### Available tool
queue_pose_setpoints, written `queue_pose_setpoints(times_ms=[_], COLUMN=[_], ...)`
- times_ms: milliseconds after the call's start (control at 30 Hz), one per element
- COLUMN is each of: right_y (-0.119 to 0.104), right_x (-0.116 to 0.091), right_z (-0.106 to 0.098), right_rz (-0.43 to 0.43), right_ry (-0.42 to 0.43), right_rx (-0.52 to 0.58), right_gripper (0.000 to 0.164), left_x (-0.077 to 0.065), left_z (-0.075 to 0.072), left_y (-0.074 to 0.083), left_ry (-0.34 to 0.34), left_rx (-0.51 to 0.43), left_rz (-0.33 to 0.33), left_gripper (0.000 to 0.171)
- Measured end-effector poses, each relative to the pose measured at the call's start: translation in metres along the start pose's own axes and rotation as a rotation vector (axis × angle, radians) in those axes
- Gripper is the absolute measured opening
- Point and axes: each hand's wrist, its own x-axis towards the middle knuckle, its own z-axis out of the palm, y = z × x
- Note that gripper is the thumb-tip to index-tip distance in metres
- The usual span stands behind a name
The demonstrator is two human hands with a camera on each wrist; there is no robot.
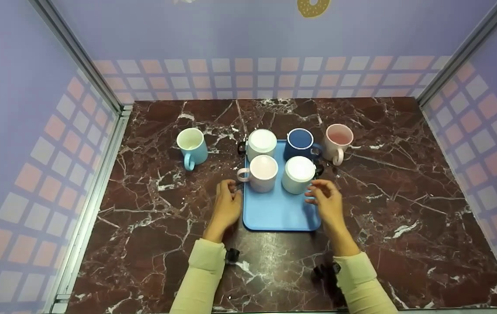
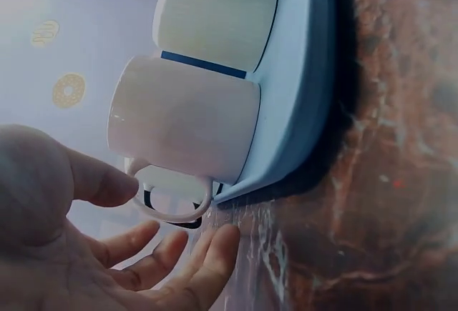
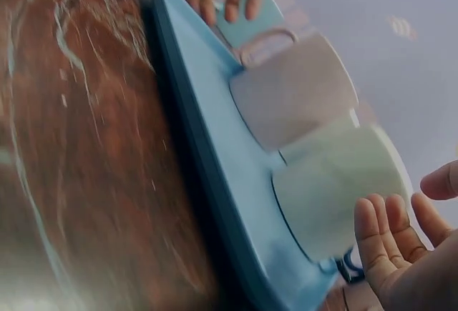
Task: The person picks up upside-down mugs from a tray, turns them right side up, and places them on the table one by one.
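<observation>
A blue tray (image 1: 281, 213) bears several mugs standing base up. At its front left is a pink mug (image 1: 262, 176); its handle points left, toward my left hand (image 1: 227, 205). That hand's fingers are loosely bent, and the thumb tip overlaps the handle in the left wrist view. At the front right stands a white mug (image 1: 297, 176) with a dark handle. My right hand (image 1: 327, 203) is beside it, fingers relaxed and holding nothing, fingertips close to its wall in the right wrist view. Behind them are another white mug (image 1: 262, 141) and a dark blue mug (image 1: 299, 144).
A light blue mug (image 1: 195, 150) stands upright left of the tray, its handle toward the front. Another pink mug (image 1: 337, 141) is upright at the right, close by the dark blue one. The marbled table (image 1: 405, 209) meets patterned walls on three sides.
</observation>
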Motion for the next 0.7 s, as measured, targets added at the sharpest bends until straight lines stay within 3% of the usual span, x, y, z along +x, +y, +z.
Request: queue_pose_setpoints(times_ms=[333,567,700], right_y=[0.007,0.013,0.02], right_x=[-0.009,-0.009,-0.007], right_z=[0.031,0.049,0.058], right_rz=[-0.016,-0.023,-0.04], right_ry=[-0.172,-0.347,-0.403], right_rx=[-0.04,-0.1,-0.149], right_gripper=[0.027,0.05,0.062], left_x=[0.016,0.027,0.032], left_z=[0.002,0.006,0.009], left_y=[0.005,0.004,0.002], left_ry=[0.044,0.041,0.033], left_rx=[0.021,0.034,0.027], left_rz=[0.034,0.071,0.091], left_gripper=[0.041,0.043,0.041])
